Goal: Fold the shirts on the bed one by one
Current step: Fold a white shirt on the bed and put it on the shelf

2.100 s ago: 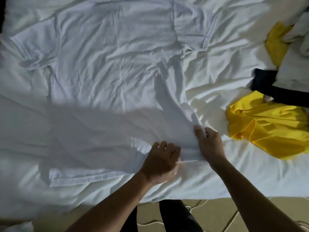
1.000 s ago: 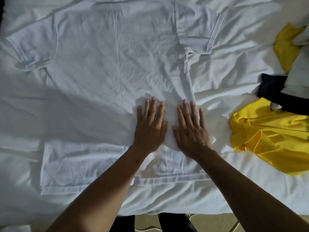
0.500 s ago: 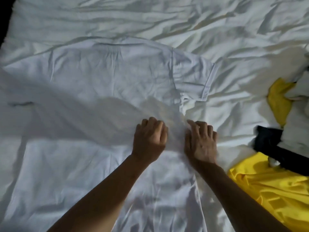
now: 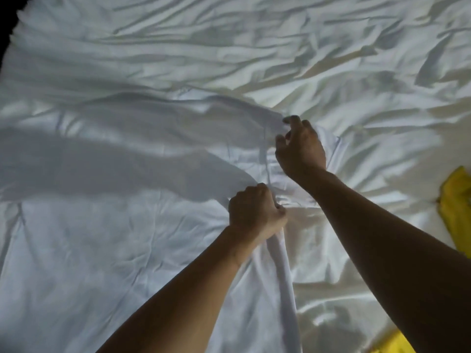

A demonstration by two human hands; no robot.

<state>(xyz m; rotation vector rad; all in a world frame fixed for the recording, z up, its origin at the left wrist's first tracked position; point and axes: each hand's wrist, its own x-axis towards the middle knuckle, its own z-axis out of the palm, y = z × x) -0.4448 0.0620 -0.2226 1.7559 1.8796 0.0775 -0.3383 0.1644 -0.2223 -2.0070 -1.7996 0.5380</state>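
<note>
L hand [image 4: 254, 212] is fisted round the bunched side edge of the white shirt [image 4: 114, 225], approx frame centre. R hand [image 4: 300, 151], at 1 o'clock from it, has fingers curled and seems to pinch cloth near the shoulder/sleeve seam. Two grips along one side, prob. so that edge lifts evenly & can go over towards 9 o'clock as a straight lengthwise fold. Shirt body lies spread from centre to 9 o'clock on the rumpled bed [image 4: 331, 47]. Yellow shirt [image 4: 456, 207] sits at 3 o'clock, well apart, not yet folded.
</note>
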